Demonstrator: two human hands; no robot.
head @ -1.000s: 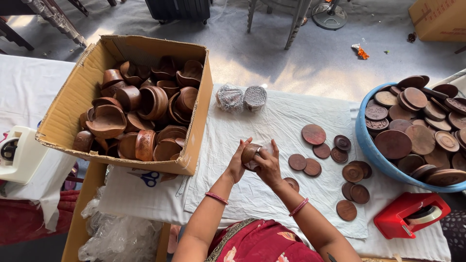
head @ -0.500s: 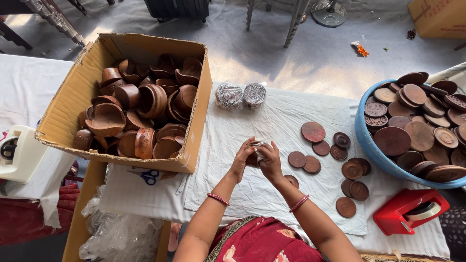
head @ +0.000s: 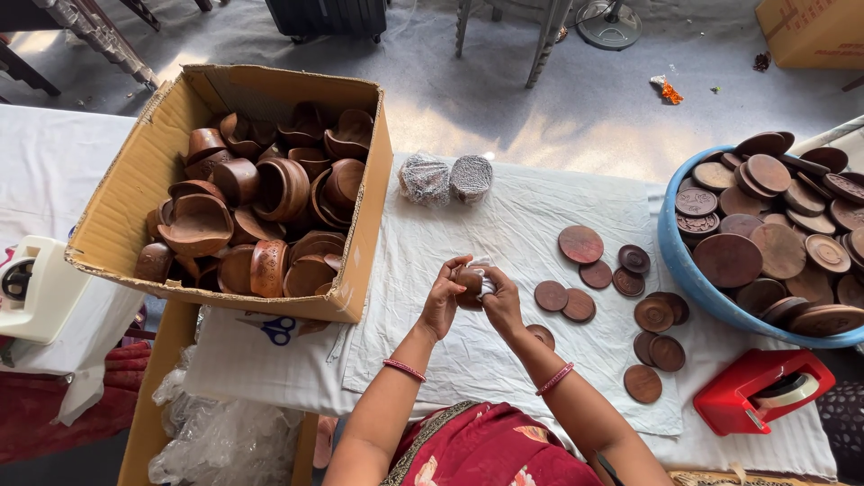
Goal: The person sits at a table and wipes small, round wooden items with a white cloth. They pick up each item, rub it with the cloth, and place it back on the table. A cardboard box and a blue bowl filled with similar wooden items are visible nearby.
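Near the middle of the counter's front edge, the left hand (head: 443, 301) and right hand (head: 500, 301) together grip a small brown wooden piece (head: 469, 284) with white wrapping (head: 484, 279), beside loose wooden discs (head: 580, 244).

matt brown wooden discs (head: 580, 244), rough corrugated cardboard box (head: 126, 202), creased white cloth (head: 504, 360), glossy red plastic tape dispenser (head: 760, 391).
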